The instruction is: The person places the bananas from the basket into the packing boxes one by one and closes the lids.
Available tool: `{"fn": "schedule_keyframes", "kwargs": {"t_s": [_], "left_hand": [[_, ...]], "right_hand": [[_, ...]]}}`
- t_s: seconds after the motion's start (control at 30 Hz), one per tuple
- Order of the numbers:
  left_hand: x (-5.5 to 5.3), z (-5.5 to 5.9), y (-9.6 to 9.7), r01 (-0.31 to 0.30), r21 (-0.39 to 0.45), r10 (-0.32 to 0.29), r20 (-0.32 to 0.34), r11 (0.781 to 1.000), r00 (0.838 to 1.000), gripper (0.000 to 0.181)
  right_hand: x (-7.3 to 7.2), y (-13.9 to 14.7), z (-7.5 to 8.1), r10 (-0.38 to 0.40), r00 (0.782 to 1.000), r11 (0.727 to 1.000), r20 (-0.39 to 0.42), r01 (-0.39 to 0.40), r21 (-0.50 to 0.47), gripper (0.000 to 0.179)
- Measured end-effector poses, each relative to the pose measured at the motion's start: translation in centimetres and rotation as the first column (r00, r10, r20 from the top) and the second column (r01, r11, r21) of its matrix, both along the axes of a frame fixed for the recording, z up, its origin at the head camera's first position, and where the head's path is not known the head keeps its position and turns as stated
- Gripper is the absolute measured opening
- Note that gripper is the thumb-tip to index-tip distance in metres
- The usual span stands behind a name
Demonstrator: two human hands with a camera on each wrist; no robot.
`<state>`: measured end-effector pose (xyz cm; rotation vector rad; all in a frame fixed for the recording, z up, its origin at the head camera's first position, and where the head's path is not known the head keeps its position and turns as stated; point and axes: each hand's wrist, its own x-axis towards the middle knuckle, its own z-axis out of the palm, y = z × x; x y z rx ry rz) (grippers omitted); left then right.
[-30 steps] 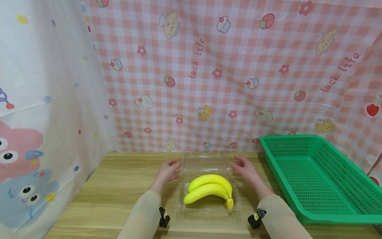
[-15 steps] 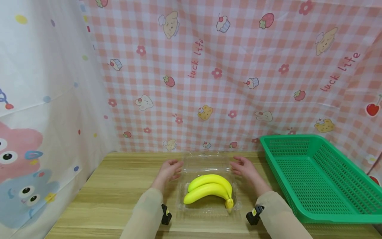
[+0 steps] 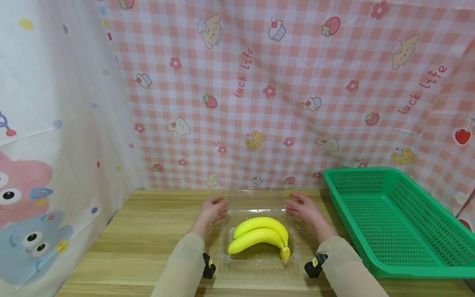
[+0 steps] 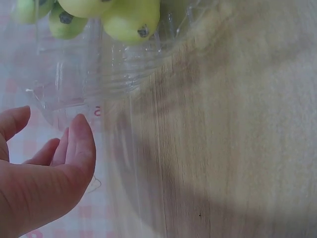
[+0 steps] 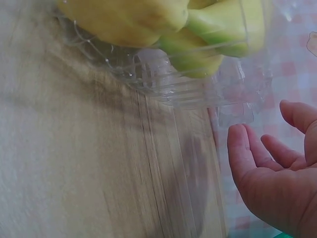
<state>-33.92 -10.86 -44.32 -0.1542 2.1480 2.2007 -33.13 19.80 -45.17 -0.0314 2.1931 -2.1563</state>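
A bunch of yellow bananas [image 3: 259,239] lies in the base of a clear plastic clamshell box [image 3: 256,265], its stem end at the front right. The box's see-through lid [image 3: 256,201] is folded back toward the curtain. On the lid's left side is my left hand [image 3: 211,211], fingers loosely bent with fingertips right at its edge. Mirroring it, my right hand [image 3: 304,209] stands at the lid's right edge. Both wrist views show relaxed fingers and parted thumbs close to the clear plastic [image 4: 74,79], with nothing gripped between them.
A green perforated plastic basket [image 3: 393,270] stands on the right, close to my right forearm. The wooden table [image 3: 148,231] ends at the back against a pink checked curtain [image 3: 230,123]. A white patterned curtain [image 3: 74,103] hangs on the left.
Both forearms have shifted slightly inward, bringing the wrist cameras a little nearer the box. The hands stay beside the lid, and the bananas and basket have not moved.
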Motion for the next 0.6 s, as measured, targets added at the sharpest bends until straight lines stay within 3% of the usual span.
{"fn": "schedule_keyframes", "kwargs": {"t_s": [0.6], "left_hand": [[-0.19,0.21,0.14,-0.084,0.005,0.084,-0.086,0.996,0.993,0.047]], "right_hand": [[0.19,0.26,0.69,0.017,1.0,0.995,-0.014,-0.018,-0.094,0.056]]}}
